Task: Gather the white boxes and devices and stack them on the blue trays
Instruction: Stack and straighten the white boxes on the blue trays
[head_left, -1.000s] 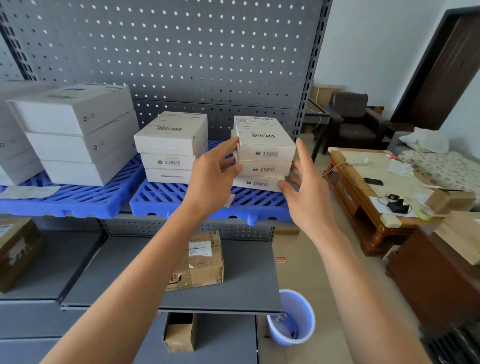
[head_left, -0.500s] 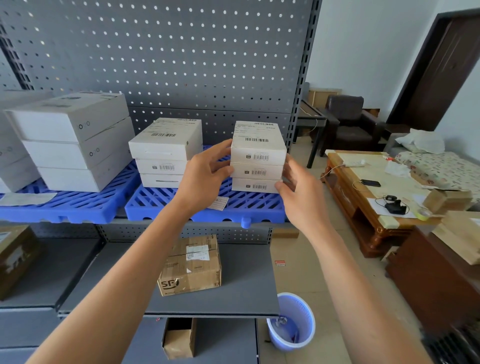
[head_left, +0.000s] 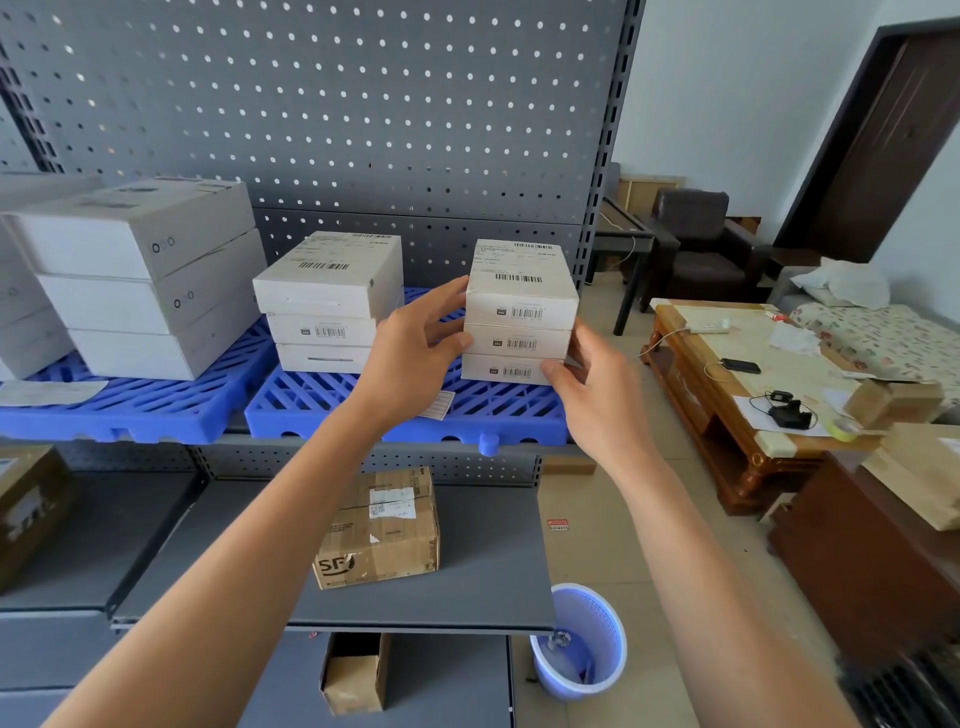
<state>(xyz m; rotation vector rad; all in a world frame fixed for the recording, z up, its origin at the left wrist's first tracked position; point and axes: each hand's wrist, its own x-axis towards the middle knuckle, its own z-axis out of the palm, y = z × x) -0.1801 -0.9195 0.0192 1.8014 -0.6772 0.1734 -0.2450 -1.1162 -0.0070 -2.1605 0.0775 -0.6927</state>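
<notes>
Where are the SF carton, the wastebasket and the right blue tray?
SF carton (head_left: 382, 540): head view, front face.
wastebasket (head_left: 605, 623): head view, right wall.
right blue tray (head_left: 332, 400): head view, bare grid.

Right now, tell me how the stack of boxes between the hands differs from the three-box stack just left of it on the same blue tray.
The right stack has the left hand and right hand at its sides; the middle stack is untouched. The right stack's boxes look narrower. All three of its fronts show barcodes; in the middle stack only the second box's front does. Both are three white boxes high, with labelled tops, on the blue tray.
</notes>
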